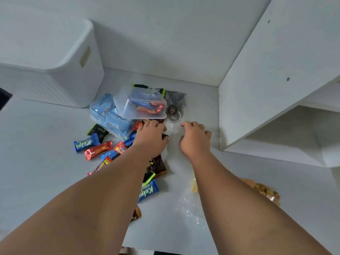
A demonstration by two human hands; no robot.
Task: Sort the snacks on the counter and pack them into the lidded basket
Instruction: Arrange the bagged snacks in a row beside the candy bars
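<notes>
Head view shows hardly anything packed — my left hand (150, 138) presses into the loose bright foil-wrapped snack bars (98, 150), my right hand (195, 138) hovers half-curled and empty, the white lidded plastic basket (60, 70) sits closed back-left on the pale counter (46, 135).

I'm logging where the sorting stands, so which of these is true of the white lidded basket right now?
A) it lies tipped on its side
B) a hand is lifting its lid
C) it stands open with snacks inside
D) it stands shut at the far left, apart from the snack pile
D: the white basket stands upright at far left with its lid on, while both hands, left hand and right hand, are at the snack pile.
</notes>
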